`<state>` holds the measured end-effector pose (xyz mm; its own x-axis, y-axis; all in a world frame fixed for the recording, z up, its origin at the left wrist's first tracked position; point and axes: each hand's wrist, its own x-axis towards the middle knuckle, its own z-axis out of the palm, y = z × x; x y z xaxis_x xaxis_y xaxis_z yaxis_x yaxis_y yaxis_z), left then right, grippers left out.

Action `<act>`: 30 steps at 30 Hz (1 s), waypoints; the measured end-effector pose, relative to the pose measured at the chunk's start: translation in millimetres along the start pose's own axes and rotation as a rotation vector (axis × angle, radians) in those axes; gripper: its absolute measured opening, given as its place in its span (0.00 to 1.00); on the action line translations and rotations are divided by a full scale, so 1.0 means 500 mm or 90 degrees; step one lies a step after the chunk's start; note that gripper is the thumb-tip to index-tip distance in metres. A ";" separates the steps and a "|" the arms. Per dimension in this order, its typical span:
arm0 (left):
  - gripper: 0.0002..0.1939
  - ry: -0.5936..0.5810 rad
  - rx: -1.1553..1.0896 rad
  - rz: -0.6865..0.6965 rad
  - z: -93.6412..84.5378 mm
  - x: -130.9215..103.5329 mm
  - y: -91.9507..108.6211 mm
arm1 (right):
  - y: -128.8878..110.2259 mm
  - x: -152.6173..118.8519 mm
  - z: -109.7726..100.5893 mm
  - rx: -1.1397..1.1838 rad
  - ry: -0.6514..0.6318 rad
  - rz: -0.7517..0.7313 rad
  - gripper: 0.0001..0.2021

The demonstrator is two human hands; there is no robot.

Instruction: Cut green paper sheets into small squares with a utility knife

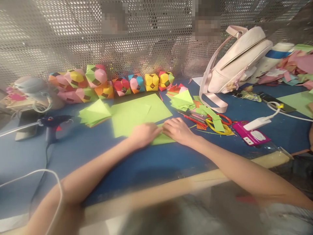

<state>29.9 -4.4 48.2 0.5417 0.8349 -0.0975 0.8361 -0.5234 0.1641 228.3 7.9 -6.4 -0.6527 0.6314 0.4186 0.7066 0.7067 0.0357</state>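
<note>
A piece of light green paper (163,139) lies on the blue tabletop near the front, its far part covered by my hands. My left hand (146,134) is closed, its fingertips pinching the paper's upper left edge. Close beside it, almost touching, my right hand (178,130) has its fingers curled together over the paper. The fingertips of both hands are partly hidden. Just beyond them lies a larger flat sheet of green paper (132,112). Stacks of small green squares lie on either side, one left (96,112) and one right (183,100).
Folded paper balls (122,86) line the back against a perforated metal screen (156,49). Scissors with yellow handles (226,131), a purple power strip (254,134) and a pale pink backpack (234,62) are right. A glue gun (52,125) with a cord stands left.
</note>
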 end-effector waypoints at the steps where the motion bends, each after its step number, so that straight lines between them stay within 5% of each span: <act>1: 0.24 0.005 0.010 -0.006 0.003 0.000 0.005 | 0.001 0.000 0.000 0.001 -0.004 -0.002 0.11; 14: 0.15 -0.035 0.130 0.055 0.015 -0.024 0.022 | 0.003 -0.006 -0.023 0.035 -0.103 -0.003 0.12; 27: 0.26 -0.037 -0.026 0.204 0.031 -0.040 -0.045 | 0.003 -0.011 -0.041 0.083 -0.145 0.018 0.22; 30: 0.22 -0.021 -0.039 0.197 0.036 -0.037 -0.039 | 0.000 -0.012 -0.037 0.093 -0.140 0.034 0.23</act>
<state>5.1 -12.6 29.3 0.7727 0.6314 -0.0655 0.6253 -0.7394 0.2497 237.3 -1.9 8.0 -0.6711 0.7114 0.2086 0.7045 0.6996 -0.1195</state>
